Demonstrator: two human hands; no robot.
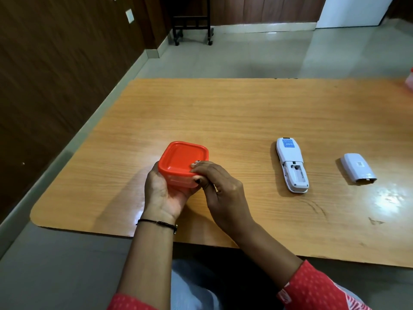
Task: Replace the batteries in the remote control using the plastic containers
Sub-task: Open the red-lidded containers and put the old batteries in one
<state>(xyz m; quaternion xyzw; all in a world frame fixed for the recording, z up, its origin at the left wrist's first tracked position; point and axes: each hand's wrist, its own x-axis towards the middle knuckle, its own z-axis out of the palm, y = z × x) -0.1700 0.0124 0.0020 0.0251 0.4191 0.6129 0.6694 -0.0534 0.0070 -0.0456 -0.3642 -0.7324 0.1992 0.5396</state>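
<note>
A small square plastic container with an orange-red lid (182,158) sits near the table's front left. My left hand (159,193) cups its near left side. My right hand (220,189) pinches the lid's near right corner with fingers on top and thumb under the rim. A white remote control (290,164) lies face down to the right, its battery compartment uncovered and seemingly empty. The detached grey-white battery cover (357,167) lies further right. What the container holds is hidden.
The wooden table (245,113) has its front edge close to my body and its left edge near a dark wall. Part of a second pinkish-red container (410,82) shows at the far right edge. A wheeled dark stand (192,25) is on the floor beyond.
</note>
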